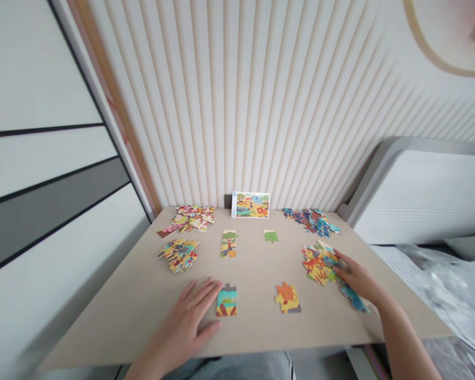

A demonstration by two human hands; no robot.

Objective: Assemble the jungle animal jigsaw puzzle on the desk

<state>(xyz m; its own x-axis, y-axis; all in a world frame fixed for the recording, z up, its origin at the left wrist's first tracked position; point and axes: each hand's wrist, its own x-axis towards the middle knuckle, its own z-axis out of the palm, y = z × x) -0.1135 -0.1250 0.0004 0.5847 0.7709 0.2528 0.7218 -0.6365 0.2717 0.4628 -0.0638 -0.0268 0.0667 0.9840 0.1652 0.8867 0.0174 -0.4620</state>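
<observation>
My left hand lies flat on the table, its fingers stretched out. Its fingertips reach the left edge of a puzzle piece with a green crocodile on blue. At the right, my right hand rests on a pile of yellow and orange puzzle pieces, thumb and forefinger apart over its right side. I see no piece lifted in it. Blue pieces lie partly under that hand. Between my hands is an orange-and-yellow animal piece. Farther back are a joined tree strip and a green treetop piece.
A picture card stands against the ribbed wall at the table's back. More piles of pieces lie at the left: pink-and-red and yellow. A blue pile sits at the back right. Clear plastic wrapping lies beyond the table's right edge.
</observation>
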